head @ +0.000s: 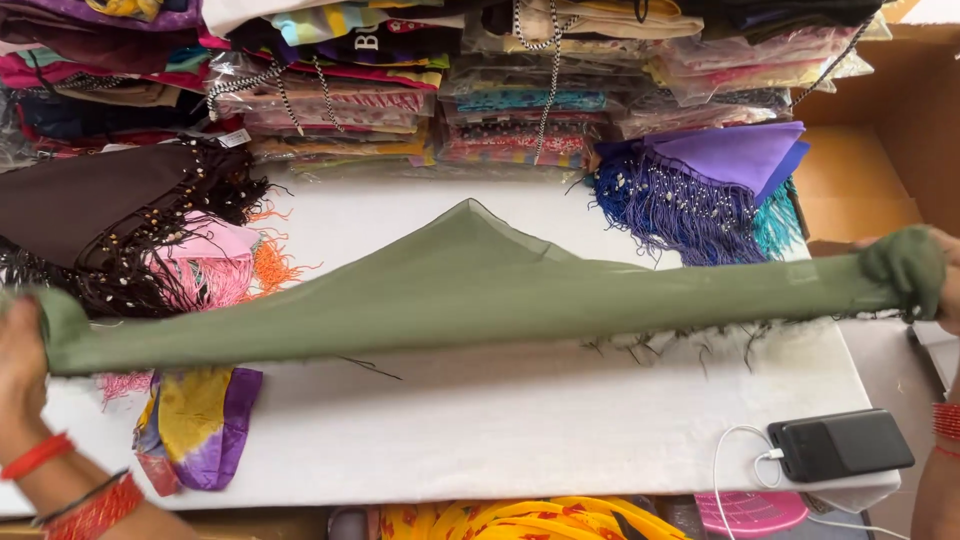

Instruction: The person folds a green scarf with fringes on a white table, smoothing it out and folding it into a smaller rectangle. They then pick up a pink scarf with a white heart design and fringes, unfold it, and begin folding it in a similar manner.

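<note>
One olive-green sheer scarf is stretched taut above the white counter, spanning it from the left edge to the right edge. The left hand is clamped on one bunched end of the scarf beyond the left edge; the right hand is closed on the other bunched end past the right edge. A loose triangular fold rises at the scarf's middle, and dark threads hang from its lower hem toward the right.

On the counter lie five other fringed or folded scarves: one brown beaded scarf at the back left corner, one pink scarf just beside it, one purple-and-yellow scarf near the front left corner, one purple scarf at the back right corner, with one teal scarf under it. One black power bank with one white cable rests at the front right corner. Stacked packaged fabrics line the back edge.
</note>
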